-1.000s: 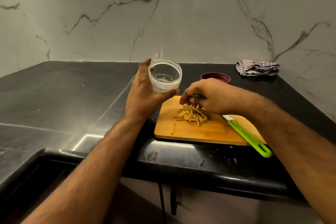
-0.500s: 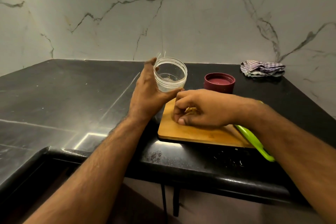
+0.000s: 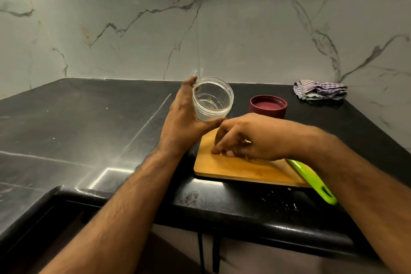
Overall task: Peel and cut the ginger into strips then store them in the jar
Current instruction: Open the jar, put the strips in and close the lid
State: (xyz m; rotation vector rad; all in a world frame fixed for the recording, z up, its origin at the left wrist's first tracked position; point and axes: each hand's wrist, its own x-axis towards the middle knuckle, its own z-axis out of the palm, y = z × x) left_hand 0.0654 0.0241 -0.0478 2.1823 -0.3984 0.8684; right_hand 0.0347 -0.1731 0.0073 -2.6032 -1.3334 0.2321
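My left hand (image 3: 183, 121) grips a clear plastic jar (image 3: 213, 99), tilted with its mouth toward me, just above the far left corner of the wooden cutting board (image 3: 240, 168). The jar looks nearly empty, with a tiny yellow speck inside. My right hand (image 3: 246, 138) lies low on the board with fingers curled down over the ginger strips (image 3: 222, 154); only a few yellow tips show under the fingertips, the pile itself is hidden. A knife with a green handle (image 3: 311, 181) lies at the board's right edge, its blade hidden by my forearm.
The jar's maroon lid (image 3: 268, 107) sits on the black counter (image 3: 89, 122) behind the board. A crumpled checked cloth (image 3: 320, 92) lies at the back right by the marble wall. Peel scraps (image 3: 282, 202) speckle the counter's front edge.
My right hand dropped from above the visible strip pile onto the board, closing over the strips and covering them. The left hand kept the jar in about the same place.
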